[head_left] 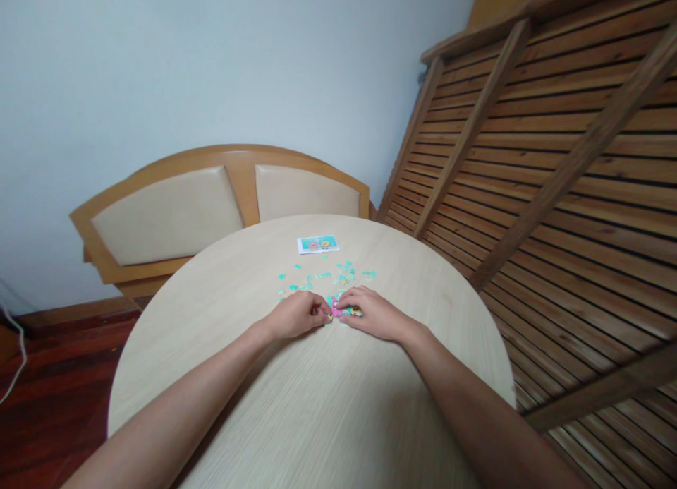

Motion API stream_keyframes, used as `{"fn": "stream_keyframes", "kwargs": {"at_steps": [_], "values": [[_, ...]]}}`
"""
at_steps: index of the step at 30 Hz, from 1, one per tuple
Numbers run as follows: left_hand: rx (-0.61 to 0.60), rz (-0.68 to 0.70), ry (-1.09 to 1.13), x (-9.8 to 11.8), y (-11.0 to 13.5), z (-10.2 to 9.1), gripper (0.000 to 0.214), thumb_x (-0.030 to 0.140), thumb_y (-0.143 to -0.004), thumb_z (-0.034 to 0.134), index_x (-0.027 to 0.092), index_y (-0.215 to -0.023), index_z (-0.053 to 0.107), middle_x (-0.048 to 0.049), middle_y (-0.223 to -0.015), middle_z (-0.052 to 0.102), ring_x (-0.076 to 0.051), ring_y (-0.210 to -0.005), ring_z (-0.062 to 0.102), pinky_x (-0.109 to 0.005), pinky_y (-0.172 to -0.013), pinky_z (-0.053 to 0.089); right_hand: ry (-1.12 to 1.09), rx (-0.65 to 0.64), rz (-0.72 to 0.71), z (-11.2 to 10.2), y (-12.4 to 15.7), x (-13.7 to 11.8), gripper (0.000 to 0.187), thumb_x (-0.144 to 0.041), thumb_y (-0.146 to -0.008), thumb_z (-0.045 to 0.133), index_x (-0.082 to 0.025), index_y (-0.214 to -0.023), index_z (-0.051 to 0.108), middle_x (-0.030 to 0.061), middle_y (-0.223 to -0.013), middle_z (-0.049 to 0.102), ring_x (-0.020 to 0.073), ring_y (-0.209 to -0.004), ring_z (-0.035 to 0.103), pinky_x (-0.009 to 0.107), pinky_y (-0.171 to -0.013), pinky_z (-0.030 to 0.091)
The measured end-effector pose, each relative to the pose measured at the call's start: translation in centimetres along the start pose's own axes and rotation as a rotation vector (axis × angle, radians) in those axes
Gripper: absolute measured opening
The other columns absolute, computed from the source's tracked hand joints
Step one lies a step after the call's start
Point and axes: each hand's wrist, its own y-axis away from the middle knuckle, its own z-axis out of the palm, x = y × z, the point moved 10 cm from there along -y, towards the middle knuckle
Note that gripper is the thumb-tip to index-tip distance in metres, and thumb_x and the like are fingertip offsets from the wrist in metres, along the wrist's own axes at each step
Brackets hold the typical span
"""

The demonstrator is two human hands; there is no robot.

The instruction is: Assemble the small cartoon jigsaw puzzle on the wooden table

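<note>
A small patch of joined jigsaw puzzle pieces point(336, 307), pink, teal and yellow, lies on the round wooden table point(296, 404) between my hands. My left hand point(299, 314) is at its left edge, with thumb and fingers pinched on a small puzzle piece that mostly hides behind the fingertips. Resting over the right part of the patch, my right hand point(373, 314) has thumb and fingers apart, touching it from above and below. Loose teal puzzle pieces point(309, 281) are scattered just beyond both hands.
Past the loose pieces lies a picture card point(318, 245) with a teal cartoon scene. A padded wooden headboard point(174, 210) stands behind the table against the wall. Wooden slatted panels point(529, 164) lean along the right side, close to the table's edge. A white cable point(21, 355) hangs at far left.
</note>
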Motion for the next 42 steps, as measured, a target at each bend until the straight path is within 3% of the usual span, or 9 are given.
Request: {"fn": "stream_keyframes", "kwargs": {"at_steps": [9,15,19,23,33,42], "values": [[0.035,0.001,-0.109,0.7,0.2,-0.3,0.022,0.036,-0.083,0.064,0.020,-0.095,0.074,-0.0008,-0.074,0.068,-0.013,-0.064,0.057,-0.022,-0.059,0.035,0.009,-0.009,0.022,0.1,-0.1,0.0,0.021,-0.031,-0.090,0.065,-0.023,-0.108,0.072,0.0067,-0.108,0.069,0.0221,-0.106,0.059,0.036,-0.095,0.044],[0.096,0.011,-0.202,0.3,0.2,-1.8,0.026,0.040,-0.089,0.060,0.020,-0.099,0.073,-0.0036,-0.086,0.071,-0.016,-0.074,0.062,-0.024,-0.066,0.042,0.021,-0.008,0.039,-0.2,-0.2,-0.3,0.021,-0.033,-0.090,0.065,-0.023,-0.108,0.072,0.0058,-0.106,0.068,0.0214,-0.106,0.059,0.035,-0.094,0.043],[0.151,0.165,-0.222,0.5,0.1,-2.7,0.028,0.040,-0.089,0.063,0.019,-0.106,0.071,-0.0082,-0.107,0.070,-0.021,-0.099,0.063,-0.032,-0.091,0.047,0.046,0.020,0.058,-0.4,-0.4,-1.1,0.026,-0.044,-0.088,0.067,-0.023,-0.103,0.072,0.0052,-0.102,0.068,0.0214,-0.103,0.058,0.035,-0.092,0.042],[0.128,0.339,-0.244,1.2,0.4,-2.0,0.032,0.038,-0.094,0.058,0.021,-0.120,0.066,-0.0089,-0.123,0.066,-0.023,-0.117,0.057,-0.037,-0.105,0.042,0.069,0.007,0.066,0.3,-0.5,-1.5,0.029,-0.045,-0.083,0.072,-0.025,-0.103,0.070,0.0033,-0.106,0.067,0.0221,-0.106,0.057,0.036,-0.092,0.041],[0.085,0.386,-0.303,1.9,0.7,-1.3,0.032,0.039,-0.098,0.052,0.021,-0.118,0.068,-0.0099,-0.123,0.066,-0.023,-0.115,0.059,-0.038,-0.104,0.044,0.077,-0.001,0.045,0.4,-0.6,-1.7,0.018,-0.035,-0.085,0.070,-0.023,-0.100,0.073,0.0041,-0.104,0.069,0.0206,-0.103,0.060,0.034,-0.092,0.042],[0.087,0.380,-0.314,1.9,0.8,-1.2,0.032,0.039,-0.097,0.052,0.019,-0.116,0.068,-0.0110,-0.122,0.065,-0.023,-0.115,0.059,-0.038,-0.103,0.045,0.213,-0.083,-0.036,1.0,-0.5,-2.4,0.021,-0.038,-0.092,0.063,-0.024,-0.103,0.075,0.0050,-0.107,0.071,0.0205,-0.102,0.063,0.033,-0.092,0.042]]}}
